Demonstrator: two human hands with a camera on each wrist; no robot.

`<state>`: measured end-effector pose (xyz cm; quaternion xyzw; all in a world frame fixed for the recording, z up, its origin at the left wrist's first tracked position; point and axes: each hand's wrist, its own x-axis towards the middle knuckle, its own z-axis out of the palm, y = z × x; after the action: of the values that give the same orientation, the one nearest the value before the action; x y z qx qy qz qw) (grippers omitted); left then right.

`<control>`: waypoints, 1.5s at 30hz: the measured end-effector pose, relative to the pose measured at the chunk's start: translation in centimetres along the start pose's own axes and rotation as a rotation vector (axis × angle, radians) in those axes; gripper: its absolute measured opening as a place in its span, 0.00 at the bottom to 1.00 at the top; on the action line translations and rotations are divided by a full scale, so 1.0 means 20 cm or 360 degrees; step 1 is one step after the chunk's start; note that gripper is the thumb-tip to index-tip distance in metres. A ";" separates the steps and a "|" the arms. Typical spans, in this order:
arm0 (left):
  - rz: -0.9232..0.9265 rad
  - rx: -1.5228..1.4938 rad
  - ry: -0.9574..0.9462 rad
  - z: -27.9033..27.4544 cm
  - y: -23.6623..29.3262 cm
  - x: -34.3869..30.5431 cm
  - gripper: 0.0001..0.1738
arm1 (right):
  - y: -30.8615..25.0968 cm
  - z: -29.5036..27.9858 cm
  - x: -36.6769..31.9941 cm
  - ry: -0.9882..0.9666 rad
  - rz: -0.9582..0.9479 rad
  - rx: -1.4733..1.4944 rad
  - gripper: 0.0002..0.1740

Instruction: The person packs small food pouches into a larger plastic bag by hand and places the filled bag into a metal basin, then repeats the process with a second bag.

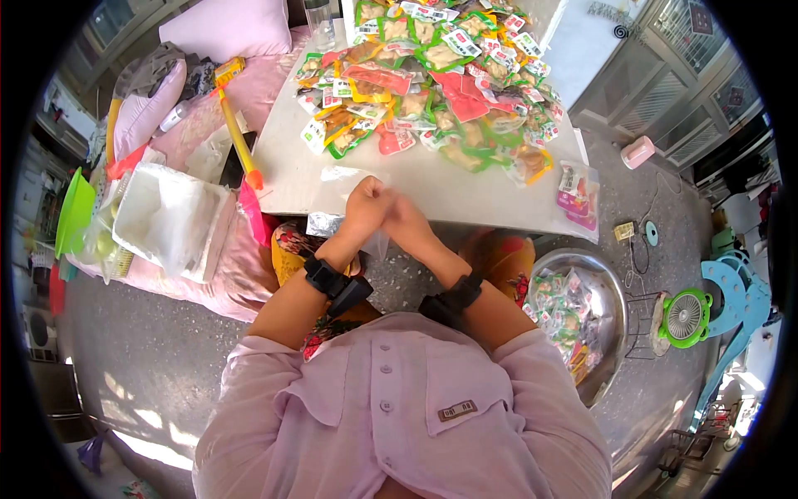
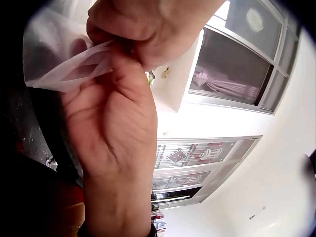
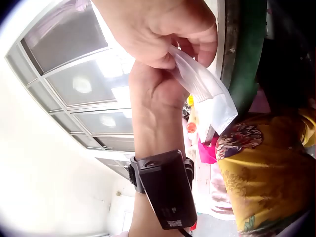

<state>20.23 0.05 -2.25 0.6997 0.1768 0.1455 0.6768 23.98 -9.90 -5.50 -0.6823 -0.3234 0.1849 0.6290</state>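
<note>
Close together over the near edge of the table (image 1: 291, 179), both hands hold a clear plastic bag (image 3: 210, 98). My left hand (image 1: 364, 204) is curled, its fingertips at the bag's edge; in the left wrist view it comes in from the top. In the right wrist view, my right hand (image 3: 165, 32) pinches the bag's edge between thumb and finger. Some fingers show through the thin film (image 2: 54, 64) in the left wrist view. The contact between the two hands is partly hidden. Beyond them lies a large heap of small sealed food packets (image 1: 445, 62).
A pink package (image 1: 579, 195) lies at the table's right corner. Below on the right, a metal basin (image 1: 619, 287) holds more packets. A white foam box (image 1: 170, 212) sits on the pink-covered bed at left. A green fan (image 1: 686, 318) stands at far right.
</note>
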 end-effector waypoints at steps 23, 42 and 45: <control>0.0886 0.1343 0.0051 -0.05 0.18 -0.11 0.06 | -0.10 -0.03 0.03 -0.0046 0.0480 0.0388 0.17; 0.0482 0.1685 0.0152 -0.02 0.01 0.00 0.05 | 0.01 -0.60 0.34 0.0891 -0.0537 -0.1739 0.19; 0.0459 0.1656 0.0080 0.05 -0.02 0.01 0.05 | -0.05 -0.65 0.40 0.0958 -0.0326 -0.1917 0.21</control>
<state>20.81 -0.68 -2.74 0.9559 0.1439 0.1469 0.2095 38.16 -14.14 -1.51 -0.9011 -0.2438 -0.2858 0.2163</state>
